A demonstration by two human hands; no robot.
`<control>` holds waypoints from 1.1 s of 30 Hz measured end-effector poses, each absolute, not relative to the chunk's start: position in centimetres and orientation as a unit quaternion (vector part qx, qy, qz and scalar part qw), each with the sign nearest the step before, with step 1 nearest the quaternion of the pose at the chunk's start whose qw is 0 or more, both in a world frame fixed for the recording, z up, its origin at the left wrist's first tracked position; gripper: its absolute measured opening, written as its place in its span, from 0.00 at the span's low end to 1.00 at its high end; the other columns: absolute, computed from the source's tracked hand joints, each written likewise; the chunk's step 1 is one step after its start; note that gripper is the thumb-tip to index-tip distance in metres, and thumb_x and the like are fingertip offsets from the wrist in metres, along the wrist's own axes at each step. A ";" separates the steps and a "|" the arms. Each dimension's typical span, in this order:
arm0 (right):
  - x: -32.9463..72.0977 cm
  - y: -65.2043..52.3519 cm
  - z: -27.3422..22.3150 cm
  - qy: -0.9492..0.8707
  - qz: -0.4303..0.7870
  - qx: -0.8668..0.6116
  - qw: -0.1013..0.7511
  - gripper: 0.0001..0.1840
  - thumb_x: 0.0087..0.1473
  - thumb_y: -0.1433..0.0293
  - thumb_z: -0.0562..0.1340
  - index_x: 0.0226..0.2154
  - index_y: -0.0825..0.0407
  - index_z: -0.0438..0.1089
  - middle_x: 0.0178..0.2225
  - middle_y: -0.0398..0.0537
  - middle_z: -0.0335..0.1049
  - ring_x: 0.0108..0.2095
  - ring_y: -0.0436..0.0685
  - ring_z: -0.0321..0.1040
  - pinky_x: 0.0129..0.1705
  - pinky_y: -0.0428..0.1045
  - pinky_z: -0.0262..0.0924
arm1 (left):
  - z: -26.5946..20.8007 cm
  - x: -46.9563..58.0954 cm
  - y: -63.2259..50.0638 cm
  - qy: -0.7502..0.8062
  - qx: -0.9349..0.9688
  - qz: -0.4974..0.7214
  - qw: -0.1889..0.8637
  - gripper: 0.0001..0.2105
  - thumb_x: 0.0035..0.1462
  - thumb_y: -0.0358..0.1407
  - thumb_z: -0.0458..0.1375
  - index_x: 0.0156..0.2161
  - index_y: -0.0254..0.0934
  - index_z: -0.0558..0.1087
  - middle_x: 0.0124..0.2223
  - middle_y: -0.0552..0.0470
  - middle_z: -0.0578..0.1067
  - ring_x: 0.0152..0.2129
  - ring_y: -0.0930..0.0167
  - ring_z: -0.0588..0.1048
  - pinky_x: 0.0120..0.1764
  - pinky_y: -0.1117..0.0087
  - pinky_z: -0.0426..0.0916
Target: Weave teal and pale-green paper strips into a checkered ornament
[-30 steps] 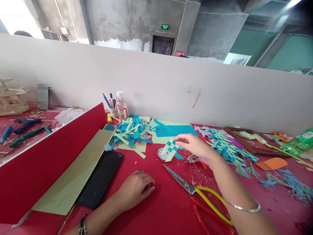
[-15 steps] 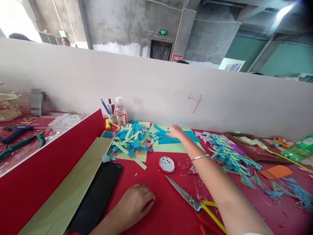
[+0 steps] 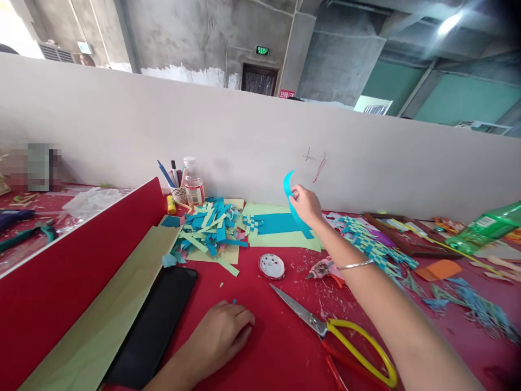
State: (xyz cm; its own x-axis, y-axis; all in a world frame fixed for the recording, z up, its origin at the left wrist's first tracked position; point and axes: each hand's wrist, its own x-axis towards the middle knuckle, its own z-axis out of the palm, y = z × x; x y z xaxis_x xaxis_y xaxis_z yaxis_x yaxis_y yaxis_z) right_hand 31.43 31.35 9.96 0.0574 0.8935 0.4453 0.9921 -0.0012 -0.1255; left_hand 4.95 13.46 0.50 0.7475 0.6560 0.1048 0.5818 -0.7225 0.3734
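Observation:
Pinched in my right hand is a curved blue paper strip, lifted above a flat blue paper sheet. That sheet lies on pale green paper near the partition. My left hand rests on the red table with its fingers curled, and whatever may be under them is hidden. Between the hands lie a round white lid and scissors with yellow and red handles. A heap of blue and green paper strips sits left of the sheet.
A black phone-like slab and a long pale paper lie along the red divider. A pen cup and clear bottle stand at the back. Woven paper pieces and a green bottle are at right.
My right hand has risen from the blue sheet, lifting a blue strip. My left hand stays on the table. The view has shifted slightly.

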 end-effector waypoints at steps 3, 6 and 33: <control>31.0 28.6 11.3 -0.692 -0.167 -0.652 0.261 0.10 0.55 0.69 0.52 0.40 0.52 0.63 0.34 0.48 0.70 0.34 0.55 0.66 0.34 0.48 0.55 | 0.1 5.4 13.2 0.361 0.917 0.119 0.125 0.06 0.56 0.29 0.46 0.35 0.40 0.64 0.32 0.56 0.73 0.28 0.71 0.70 0.33 0.70 0.59; 30.5 25.0 11.9 -0.716 -0.202 -0.602 0.291 0.07 0.55 0.69 0.53 0.35 0.52 0.65 0.31 0.47 0.70 0.33 0.54 0.65 0.33 0.47 0.54 | -0.3 5.7 13.2 0.353 0.925 0.130 0.058 0.06 0.56 0.29 0.46 0.34 0.39 0.64 0.31 0.56 0.73 0.26 0.71 0.70 0.31 0.71 0.60; 23.9 -0.6 1.8 -0.889 -0.009 -0.431 0.153 0.07 0.51 0.75 0.57 0.36 0.52 0.65 0.34 0.47 0.66 0.35 0.54 0.61 0.36 0.49 0.58 | 1.5 4.5 1.4 0.339 0.931 0.090 -0.103 0.09 0.59 0.31 0.48 0.41 0.39 0.69 0.36 0.51 0.71 0.32 0.69 0.67 0.33 0.68 0.57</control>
